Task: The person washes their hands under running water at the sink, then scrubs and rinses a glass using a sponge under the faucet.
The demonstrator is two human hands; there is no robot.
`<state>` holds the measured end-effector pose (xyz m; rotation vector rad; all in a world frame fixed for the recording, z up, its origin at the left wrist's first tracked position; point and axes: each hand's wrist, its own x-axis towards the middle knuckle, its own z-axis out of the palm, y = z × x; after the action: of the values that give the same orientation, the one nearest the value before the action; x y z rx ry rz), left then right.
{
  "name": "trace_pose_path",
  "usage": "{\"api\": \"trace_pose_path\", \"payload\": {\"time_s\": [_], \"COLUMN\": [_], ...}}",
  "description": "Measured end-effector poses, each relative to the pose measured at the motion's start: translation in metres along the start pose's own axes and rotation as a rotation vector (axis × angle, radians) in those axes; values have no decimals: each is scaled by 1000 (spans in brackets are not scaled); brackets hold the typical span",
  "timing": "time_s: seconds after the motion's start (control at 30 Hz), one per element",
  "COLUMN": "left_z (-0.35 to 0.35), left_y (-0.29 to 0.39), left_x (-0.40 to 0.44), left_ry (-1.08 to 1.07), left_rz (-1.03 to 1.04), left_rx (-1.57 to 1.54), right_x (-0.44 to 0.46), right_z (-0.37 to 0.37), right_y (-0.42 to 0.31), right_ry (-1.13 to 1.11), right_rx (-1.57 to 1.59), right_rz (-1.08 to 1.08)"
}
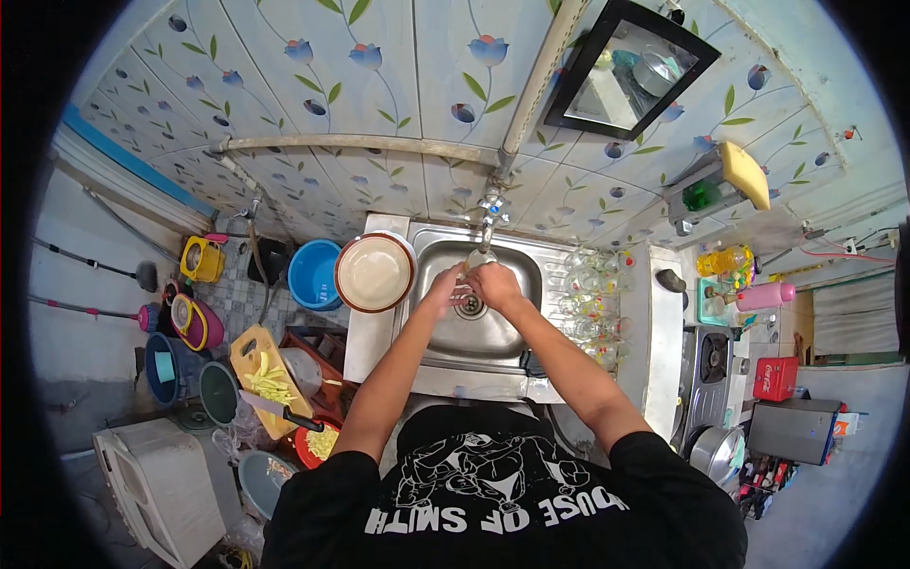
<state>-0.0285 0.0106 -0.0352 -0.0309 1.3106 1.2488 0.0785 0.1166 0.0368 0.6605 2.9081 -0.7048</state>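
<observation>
My hands are over the steel sink (pixel 441 337), just below the running-water tap (pixel 488 211). A clear drinking glass (pixel 482 256) is under the spout, partly covered by my fingers. My right hand (pixel 495 284) is closed around it. Close on its left is my left hand (pixel 444 290), its fingers stretched out and slightly apart; whether they touch the glass I cannot tell. Beneath both hands the drain strainer (pixel 469 304) shows at the bottom of the basin.
Several washed-looking clear glasses (pixel 592 303) stand in rows on the right drainboard. Stacked bowls (pixel 374 272) and a blue basin (pixel 316 273) are at the left. A cutting board (pixel 251 353) carries sliced pieces and a knife (pixel 275 408). A sponge (pixel 745 175) sits in a wall holder.
</observation>
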Motion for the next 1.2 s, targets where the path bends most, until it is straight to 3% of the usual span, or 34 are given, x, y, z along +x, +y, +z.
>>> {"api": "trace_pose_path", "payload": {"time_s": [0.53,0.63,0.67,0.7,0.73,0.8,0.87,0.93,0.97,1.1,1.17,1.2], "left_z": [-4,-7,-7,-4,0,9,13,16,17,20,5,-1], "left_y": [-6,-10,-10,-6,-1,13,13,10,9,9,1,-4], "left_x": [-2,4,3,-6,-16,-30,-30,-27,-26,-32,-11,-8], "left_ry": [-9,87,88,94,100,69,41,322,483,498,241,240], "left_rz": [-17,-41,-43,26,95,165,233,725,920,885,302,301], "left_rx": [-6,50,50,1,-48,-123,-198,224,426,305,-387,-390], "right_x": [-5,2,8,11,10,8,7,9,10,14,15,13], "right_z": [-3,14,25,33,31,29,24,23,22,24,32,28], "right_y": [-2,13,27,36,33,26,22,15,11,4,7,6], "right_ry": [40,26,-41,-109,-110,-120,-180,-143,-152,-59,165,164], "right_rx": [41,113,340,568,570,1325,1463,1658,1650,1299,879,876], "right_rz": [-42,18,36,55,56,371,405,610,608,479,-60,-58]}}
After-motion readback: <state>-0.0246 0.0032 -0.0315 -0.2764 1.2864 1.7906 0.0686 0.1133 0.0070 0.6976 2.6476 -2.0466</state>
